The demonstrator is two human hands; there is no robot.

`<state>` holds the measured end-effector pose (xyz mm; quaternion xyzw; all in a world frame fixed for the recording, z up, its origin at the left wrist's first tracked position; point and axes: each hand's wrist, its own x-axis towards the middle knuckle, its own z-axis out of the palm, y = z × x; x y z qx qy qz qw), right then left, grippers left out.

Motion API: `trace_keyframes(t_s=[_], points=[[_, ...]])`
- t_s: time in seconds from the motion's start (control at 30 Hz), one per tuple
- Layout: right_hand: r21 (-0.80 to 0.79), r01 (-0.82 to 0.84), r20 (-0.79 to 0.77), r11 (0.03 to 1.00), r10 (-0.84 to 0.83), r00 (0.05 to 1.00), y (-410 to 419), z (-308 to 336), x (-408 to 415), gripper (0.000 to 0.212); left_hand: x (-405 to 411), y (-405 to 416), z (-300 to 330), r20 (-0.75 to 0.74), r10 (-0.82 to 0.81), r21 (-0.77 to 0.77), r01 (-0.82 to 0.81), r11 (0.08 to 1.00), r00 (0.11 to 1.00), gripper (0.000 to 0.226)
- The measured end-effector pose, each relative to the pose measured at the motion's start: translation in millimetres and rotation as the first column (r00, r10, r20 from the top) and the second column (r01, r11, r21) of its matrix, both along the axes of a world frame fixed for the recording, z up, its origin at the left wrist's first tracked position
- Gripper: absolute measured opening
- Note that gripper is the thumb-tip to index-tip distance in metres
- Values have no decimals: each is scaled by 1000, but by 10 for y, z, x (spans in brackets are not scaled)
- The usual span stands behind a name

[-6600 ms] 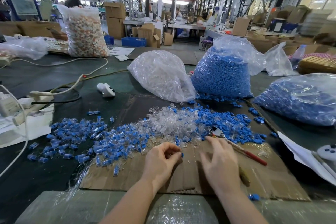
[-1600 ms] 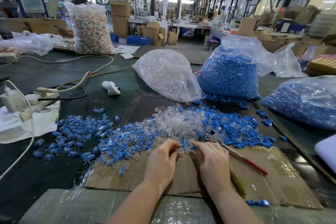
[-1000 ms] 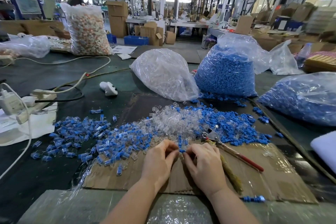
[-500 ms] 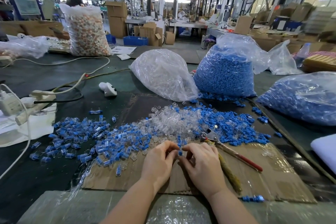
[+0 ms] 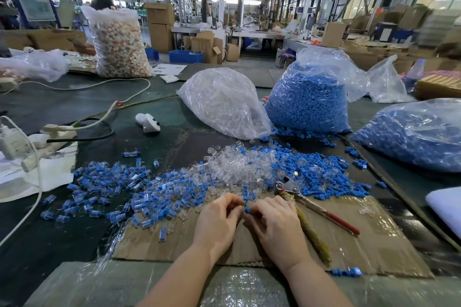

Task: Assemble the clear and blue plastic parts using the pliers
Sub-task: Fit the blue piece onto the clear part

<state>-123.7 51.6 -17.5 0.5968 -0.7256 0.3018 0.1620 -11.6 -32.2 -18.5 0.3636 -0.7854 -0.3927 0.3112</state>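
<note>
1. Since the picture from 6.6 s ago, the right hand has been drawn in from beside the pliers toward the left hand, so that the fingertips of both now meet over the cardboard sheet.
2. Only the head view is given. A small blue part is pinched between the fingertips of the two hands, whose fingers are curled narrowly round it; whether a clear part is held with it cannot be told.
3. The pliers are left lying on the cardboard at about 2 o'clock from the right hand, apart from it, with red handles pointing toward 4 o'clock.
4. A heap of clear parts is seen at 12 o'clock from the hands, loose blue parts at 1 o'clock, and assembled pieces spread toward 10 o'clock.
5. Farther off, a bag of clear parts and a bag of blue parts are stood side by side at 12 to 1 o'clock.
</note>
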Motion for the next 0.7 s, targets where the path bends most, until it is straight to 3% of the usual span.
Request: trace_keyframes(t_s=[0.7], points=[[-39, -38, 28, 999, 39, 999, 11, 9, 1, 15, 9, 21, 33, 23, -5, -33, 6, 999, 1000, 17]])
